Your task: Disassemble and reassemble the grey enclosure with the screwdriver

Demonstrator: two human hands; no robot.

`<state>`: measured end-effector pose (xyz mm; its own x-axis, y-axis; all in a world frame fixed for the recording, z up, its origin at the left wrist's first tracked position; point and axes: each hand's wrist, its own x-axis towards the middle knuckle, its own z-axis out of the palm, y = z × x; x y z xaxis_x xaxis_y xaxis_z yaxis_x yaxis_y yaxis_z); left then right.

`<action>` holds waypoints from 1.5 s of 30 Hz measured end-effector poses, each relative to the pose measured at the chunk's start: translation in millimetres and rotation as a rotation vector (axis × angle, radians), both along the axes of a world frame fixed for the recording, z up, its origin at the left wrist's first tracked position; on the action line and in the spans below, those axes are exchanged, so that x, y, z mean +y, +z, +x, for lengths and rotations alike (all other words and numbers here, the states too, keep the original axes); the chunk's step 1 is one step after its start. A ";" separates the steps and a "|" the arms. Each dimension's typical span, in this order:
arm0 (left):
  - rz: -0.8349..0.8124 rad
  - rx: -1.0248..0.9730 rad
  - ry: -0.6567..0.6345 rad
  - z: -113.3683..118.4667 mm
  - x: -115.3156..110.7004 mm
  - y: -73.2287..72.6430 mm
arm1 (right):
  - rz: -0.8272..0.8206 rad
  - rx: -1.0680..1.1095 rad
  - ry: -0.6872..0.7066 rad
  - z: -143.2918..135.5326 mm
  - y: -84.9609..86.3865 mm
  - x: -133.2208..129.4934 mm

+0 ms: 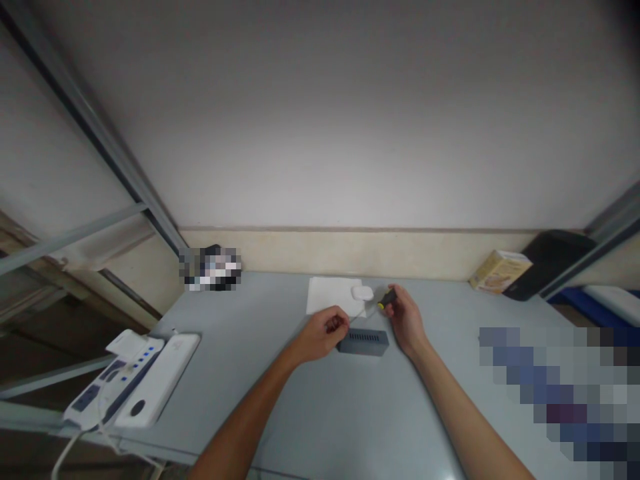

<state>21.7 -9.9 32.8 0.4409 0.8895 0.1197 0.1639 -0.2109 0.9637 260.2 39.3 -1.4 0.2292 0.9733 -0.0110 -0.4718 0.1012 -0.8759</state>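
My right hand (404,319) is closed around the black and yellow handle of a screwdriver (388,299), whose thin shaft slants down to the left. Fingers pinched together, my left hand (327,332) is near the far end of that shaft; what it holds, if anything, is too small to make out. Between my hands, a dark grey box with a row of slots (364,343) lies on the table. Just behind are a sheet of white paper (330,293) and a small white rounded case (362,293) at its right edge.
A white power strip (93,393) and a long white device (157,380) lie on the grey table (330,413) at left. A yellow box (500,272) leans by a black object (550,263) at back right. Blurred patches cover things at back left and right.
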 end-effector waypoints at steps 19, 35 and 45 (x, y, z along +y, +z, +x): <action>0.211 0.283 0.053 -22.3 17.2 -16.4 | -0.014 0.079 -0.028 6.0 5.3 -1.0; 0.343 0.380 -0.011 -16.3 9.6 -23.3 | 0.020 0.058 -0.075 0.3 0.2 -28.0; 0.337 0.400 0.015 -14.7 7.5 -23.6 | -0.081 -0.093 -0.182 10.6 -7.6 -89.5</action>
<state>6.9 -2.4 9.2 0.4982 0.8374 0.2249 0.5108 -0.4930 0.7043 270.7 -50.2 -9.0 0.4050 0.9124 -0.0584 -0.3689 0.1046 -0.9236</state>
